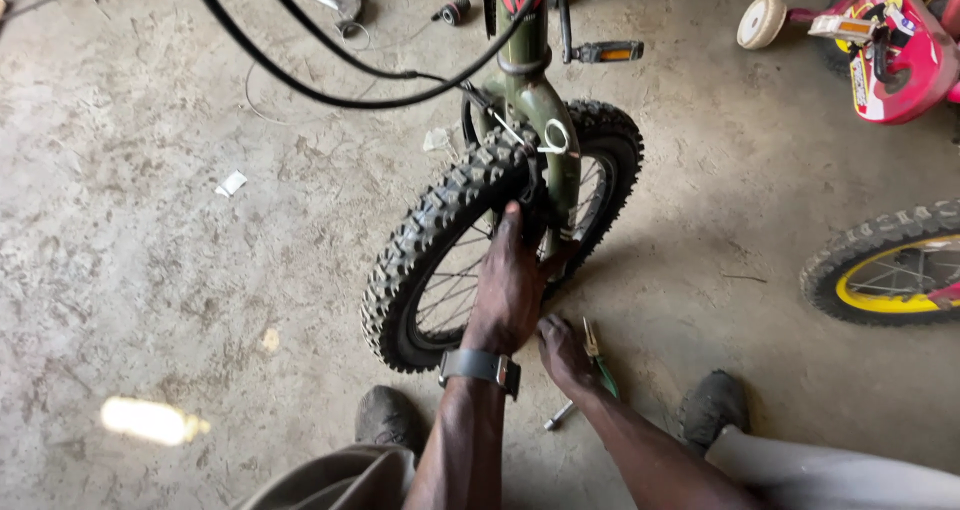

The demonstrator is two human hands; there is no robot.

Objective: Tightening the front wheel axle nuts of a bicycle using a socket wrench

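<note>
A small olive-green bicycle stands in front of me, its fork [548,120] over a knobby black front tyre [440,210] turned to the left. My left hand [508,285], with a grey watch at the wrist, reaches up onto the wheel beside the fork leg, fingertips at the brake area. Whether it grips anything there is hidden. Lower down, my right hand [563,355] rests near the concrete floor, fingers curled by green-handled pliers [597,355]. A metal wrench [558,416] lies on the floor just below that hand.
Black cables [330,65] loop from the handlebar across the top. A pedal with an orange reflector [607,51] sticks out right of the frame. A pink child's bike [895,40] and a yellow-rimmed wheel [890,265] sit at the right. My shoes [385,415] flank the tools.
</note>
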